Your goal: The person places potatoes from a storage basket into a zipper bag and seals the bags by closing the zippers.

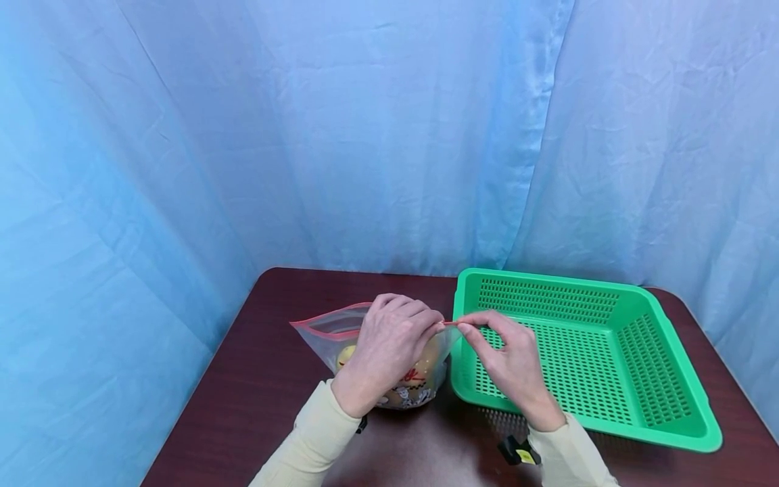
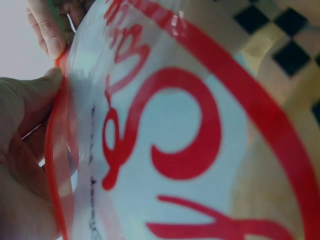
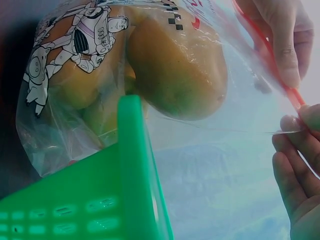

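A clear zip bag (image 1: 420, 389) with a red seal strip and printed pictures stands on the table, left of the basket. Several yellow-green fruits that look like mangoes (image 3: 175, 70) fill it. My left hand (image 1: 395, 341) pinches the red strip near its right part, thumb on the near side in the left wrist view. Close beside it, my right hand (image 1: 508, 352) pinches the strip's right corner between thumb and finger. Left of my left hand the bag's mouth gapes, its two red edges apart. The left hand hides the middle of the bag in the head view.
A green plastic basket (image 1: 584, 423) with perforated walls stands on the right of the dark brown table (image 1: 243, 385), its left rim next to the bag. Light blue curtains (image 1: 377, 135) hang behind the table and along its left side.
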{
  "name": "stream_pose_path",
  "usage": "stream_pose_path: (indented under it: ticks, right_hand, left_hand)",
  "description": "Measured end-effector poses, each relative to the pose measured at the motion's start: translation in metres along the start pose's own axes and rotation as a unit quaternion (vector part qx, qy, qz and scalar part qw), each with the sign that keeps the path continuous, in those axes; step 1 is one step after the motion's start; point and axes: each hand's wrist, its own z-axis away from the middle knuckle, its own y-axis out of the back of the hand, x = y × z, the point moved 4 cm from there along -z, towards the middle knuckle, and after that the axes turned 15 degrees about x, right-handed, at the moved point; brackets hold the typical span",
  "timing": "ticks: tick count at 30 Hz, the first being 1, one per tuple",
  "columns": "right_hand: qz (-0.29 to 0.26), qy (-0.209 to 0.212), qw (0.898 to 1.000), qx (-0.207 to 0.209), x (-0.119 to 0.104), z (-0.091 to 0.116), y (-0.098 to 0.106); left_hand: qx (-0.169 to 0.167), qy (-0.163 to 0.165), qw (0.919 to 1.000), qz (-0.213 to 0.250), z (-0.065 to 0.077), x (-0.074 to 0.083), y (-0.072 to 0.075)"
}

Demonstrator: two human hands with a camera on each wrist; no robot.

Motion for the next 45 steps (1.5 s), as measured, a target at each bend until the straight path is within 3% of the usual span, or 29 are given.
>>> stream_pose_path:
  ticks: [27, 45]
  right_hand:
    - [-0.003, 0.001, 1.000, 0.010, 0.000, 0.004, 0.002]
    - [-0.008, 0.002, 1.000, 0.016, 0.001, 0.004, 0.002]
  left_hand:
    - [0.027, 0.001, 0.9996, 0.001, 0.006, -0.004, 0.007]
    - [0.025, 0.007, 0.9996, -0.007, 0.010, -0.011, 0.012]
